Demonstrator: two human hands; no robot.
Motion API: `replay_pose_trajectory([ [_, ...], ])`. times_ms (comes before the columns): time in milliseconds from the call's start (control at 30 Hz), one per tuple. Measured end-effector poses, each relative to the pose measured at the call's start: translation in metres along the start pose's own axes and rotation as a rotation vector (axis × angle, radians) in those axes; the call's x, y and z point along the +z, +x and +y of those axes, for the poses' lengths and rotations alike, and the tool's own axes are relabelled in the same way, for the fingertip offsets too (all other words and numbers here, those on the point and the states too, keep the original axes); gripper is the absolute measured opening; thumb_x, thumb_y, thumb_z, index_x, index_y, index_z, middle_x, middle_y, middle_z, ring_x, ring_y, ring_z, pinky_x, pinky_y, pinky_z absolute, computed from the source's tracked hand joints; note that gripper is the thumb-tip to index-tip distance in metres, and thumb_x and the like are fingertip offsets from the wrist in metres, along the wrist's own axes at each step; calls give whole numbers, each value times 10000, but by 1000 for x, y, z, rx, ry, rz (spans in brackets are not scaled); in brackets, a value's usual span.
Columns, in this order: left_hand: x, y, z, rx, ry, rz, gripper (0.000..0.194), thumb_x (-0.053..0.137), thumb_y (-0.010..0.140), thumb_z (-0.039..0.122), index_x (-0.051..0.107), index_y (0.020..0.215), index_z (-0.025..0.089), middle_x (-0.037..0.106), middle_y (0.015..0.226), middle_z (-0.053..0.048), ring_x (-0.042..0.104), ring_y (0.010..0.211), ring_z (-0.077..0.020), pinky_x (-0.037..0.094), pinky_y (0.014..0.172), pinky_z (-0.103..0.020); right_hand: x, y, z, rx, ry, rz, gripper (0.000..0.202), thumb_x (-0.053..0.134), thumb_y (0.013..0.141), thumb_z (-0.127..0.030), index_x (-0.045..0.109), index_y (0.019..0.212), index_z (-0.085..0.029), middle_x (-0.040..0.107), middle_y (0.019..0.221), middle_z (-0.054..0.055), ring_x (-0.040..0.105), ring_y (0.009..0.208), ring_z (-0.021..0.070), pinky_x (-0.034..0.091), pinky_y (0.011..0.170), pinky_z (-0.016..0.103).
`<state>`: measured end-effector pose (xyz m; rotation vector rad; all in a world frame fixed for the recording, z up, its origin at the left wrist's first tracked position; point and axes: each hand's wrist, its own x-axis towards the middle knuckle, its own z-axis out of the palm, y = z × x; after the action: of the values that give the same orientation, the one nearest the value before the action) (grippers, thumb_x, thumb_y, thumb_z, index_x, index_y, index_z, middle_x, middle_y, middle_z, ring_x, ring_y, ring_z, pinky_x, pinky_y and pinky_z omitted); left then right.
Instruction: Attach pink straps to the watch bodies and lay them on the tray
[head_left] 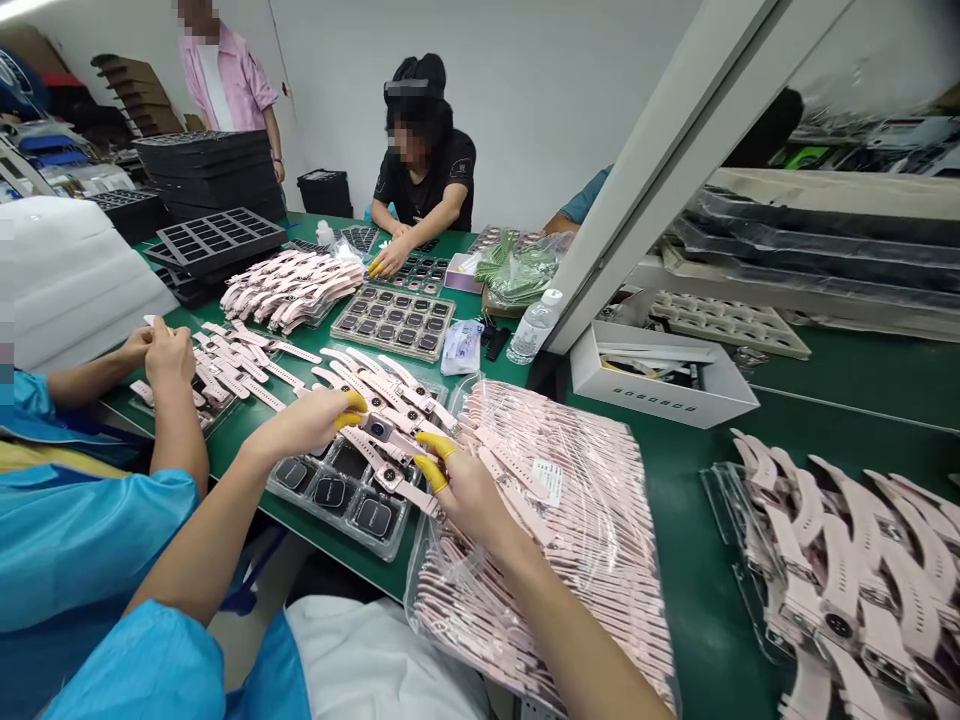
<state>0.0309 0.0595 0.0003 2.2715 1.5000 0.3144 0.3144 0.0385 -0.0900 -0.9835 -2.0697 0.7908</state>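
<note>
My left hand [319, 420], with yellow finger covers on thumb and finger, pinches the left side of a pink-strapped watch [377, 428]. Opposite it, my right hand [457, 480], also with yellow finger covers, closes on the strap end at the right. Below the hands lies a clear tray [386, 548] with square black watch faces in its pockets. Several assembled pink watches [390, 476] rest across the tray. Beside my right forearm is a large clear bag [585, 500] packed with pink straps.
A co-worker's hands [161, 350] hold a strap at the left. Across the green table [682, 450] another person handles a tray. A bottle [534, 328], a white box [660, 385] and piled watches [840, 580] stand to the right.
</note>
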Motion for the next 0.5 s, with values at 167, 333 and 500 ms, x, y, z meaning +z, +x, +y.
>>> replay_pose_trajectory([
  [167, -6, -12, -7, -37, -10, -112, 212, 512, 964, 331, 686, 1009, 219, 724, 971, -64, 652, 860, -219, 467, 746, -283, 8, -3, -6, -155, -72, -50, 341, 460, 1065, -336, 635, 1339, -235, 737, 1158, 135, 692, 980, 279, 529, 844, 417],
  [333, -1, -15, -19, -74, 89, -270, 212, 509, 908, 201, 721, 920, 197, 676, 979, -80, 626, 843, -208, 440, 738, -286, 18, -1, -17, -278, -347, -198, 327, 410, 1090, -299, 720, 1064, -199, 699, 936, 131, 607, 814, 241, 454, 678, 358],
  [500, 18, -11, -36, -107, 205, -326, 202, 529, 857, 131, 719, 878, 197, 649, 960, -73, 575, 753, -197, 395, 685, -297, 26, -2, -21, -364, -468, -276, 223, 490, 1054, -205, 706, 1006, -175, 672, 918, 121, 570, 814, 236, 422, 660, 356],
])
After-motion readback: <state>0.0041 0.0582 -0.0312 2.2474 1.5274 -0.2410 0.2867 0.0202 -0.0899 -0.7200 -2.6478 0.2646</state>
